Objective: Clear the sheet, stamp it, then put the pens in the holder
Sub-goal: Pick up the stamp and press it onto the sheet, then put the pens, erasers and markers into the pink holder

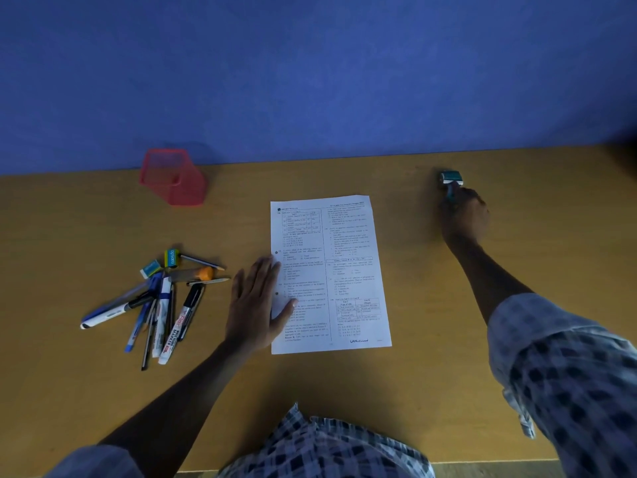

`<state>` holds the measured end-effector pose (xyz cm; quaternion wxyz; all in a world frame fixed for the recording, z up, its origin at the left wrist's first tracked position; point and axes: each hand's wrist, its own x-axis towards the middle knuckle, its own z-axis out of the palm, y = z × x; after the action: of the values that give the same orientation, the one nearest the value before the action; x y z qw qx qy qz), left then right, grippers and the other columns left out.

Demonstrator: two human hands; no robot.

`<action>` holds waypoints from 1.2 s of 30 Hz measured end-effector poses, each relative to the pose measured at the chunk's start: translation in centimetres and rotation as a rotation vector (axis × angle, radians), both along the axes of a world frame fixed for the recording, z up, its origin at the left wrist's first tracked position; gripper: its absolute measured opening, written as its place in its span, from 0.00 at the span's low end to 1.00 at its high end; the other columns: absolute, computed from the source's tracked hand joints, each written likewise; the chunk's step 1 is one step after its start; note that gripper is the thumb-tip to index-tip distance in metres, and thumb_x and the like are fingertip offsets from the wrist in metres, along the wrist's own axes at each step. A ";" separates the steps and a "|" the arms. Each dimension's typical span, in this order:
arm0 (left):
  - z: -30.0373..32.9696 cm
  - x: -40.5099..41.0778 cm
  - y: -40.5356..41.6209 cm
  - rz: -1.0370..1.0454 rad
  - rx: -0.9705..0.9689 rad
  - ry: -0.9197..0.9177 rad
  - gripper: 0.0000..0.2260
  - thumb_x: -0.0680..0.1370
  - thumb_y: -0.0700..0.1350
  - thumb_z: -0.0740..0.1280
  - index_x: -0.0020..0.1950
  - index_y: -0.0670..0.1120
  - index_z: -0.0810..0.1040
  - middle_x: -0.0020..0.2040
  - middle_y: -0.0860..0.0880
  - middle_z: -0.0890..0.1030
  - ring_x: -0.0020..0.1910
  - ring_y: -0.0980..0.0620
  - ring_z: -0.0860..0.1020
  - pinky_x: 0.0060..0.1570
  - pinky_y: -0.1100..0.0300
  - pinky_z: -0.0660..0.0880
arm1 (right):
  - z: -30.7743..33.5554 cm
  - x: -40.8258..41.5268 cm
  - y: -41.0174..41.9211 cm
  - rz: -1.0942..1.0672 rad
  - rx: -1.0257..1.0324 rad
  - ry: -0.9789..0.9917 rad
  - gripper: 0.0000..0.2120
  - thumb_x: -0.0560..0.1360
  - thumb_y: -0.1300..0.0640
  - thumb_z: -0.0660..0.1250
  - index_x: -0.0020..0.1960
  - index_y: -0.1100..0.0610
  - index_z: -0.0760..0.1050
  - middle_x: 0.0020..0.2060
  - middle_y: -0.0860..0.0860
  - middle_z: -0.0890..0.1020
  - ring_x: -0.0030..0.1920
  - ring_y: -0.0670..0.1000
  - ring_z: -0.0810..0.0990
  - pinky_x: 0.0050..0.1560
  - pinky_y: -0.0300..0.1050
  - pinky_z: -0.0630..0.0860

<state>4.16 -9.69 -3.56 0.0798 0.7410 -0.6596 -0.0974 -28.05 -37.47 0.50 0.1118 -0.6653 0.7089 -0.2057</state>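
Observation:
A printed white sheet (339,270) lies in the middle of the wooden desk (413,374), with a dark "CANCELLED" stamp mark near its bottom right corner. My left hand (256,301) rests flat on the sheet's left edge, fingers spread. My right hand (463,212) reaches to the far right and grips the handle of a teal stamp (450,179) standing on the desk. A pile of pens and markers (155,305) lies at the left. The pink mesh holder (172,177) stands at the back left and looks empty.
Two erasers (162,263), two pencils (206,270) and an orange-tipped tool sit at the top of the pen pile. A blue wall (310,81) backs the desk. The desk's front edge runs just before my checked shirt.

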 end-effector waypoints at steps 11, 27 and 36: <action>0.1 -0.1 0.1 -0.001 -0.014 0.005 0.34 0.80 0.66 0.52 0.79 0.46 0.55 0.81 0.49 0.54 0.80 0.51 0.51 0.77 0.45 0.50 | 0.1 0.6 -2.1 0.018 -0.023 0.071 0.13 0.79 0.58 0.58 0.54 0.64 0.78 0.52 0.63 0.82 0.48 0.64 0.81 0.42 0.48 0.72; 0.5 -0.3 0.1 0.000 -0.001 -0.002 0.34 0.80 0.66 0.51 0.79 0.46 0.56 0.81 0.48 0.55 0.80 0.50 0.52 0.78 0.45 0.49 | 0.2 1.5 0.1 -0.222 0.080 -0.183 0.39 0.73 0.58 0.68 0.79 0.57 0.52 0.70 0.59 0.70 0.62 0.66 0.75 0.57 0.58 0.73; 0.5 -0.2 0.1 0.003 0.009 -0.007 0.35 0.80 0.66 0.51 0.80 0.46 0.55 0.81 0.48 0.55 0.80 0.48 0.53 0.77 0.42 0.53 | -0.5 4.5 9.3 0.217 0.036 -0.333 0.25 0.77 0.50 0.65 0.70 0.60 0.71 0.67 0.58 0.75 0.65 0.59 0.75 0.64 0.54 0.73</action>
<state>4.00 -9.60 -3.11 0.0742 0.7427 -0.6583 -0.0977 -23.50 -28.14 0.02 0.2611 -0.6925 0.6082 -0.2869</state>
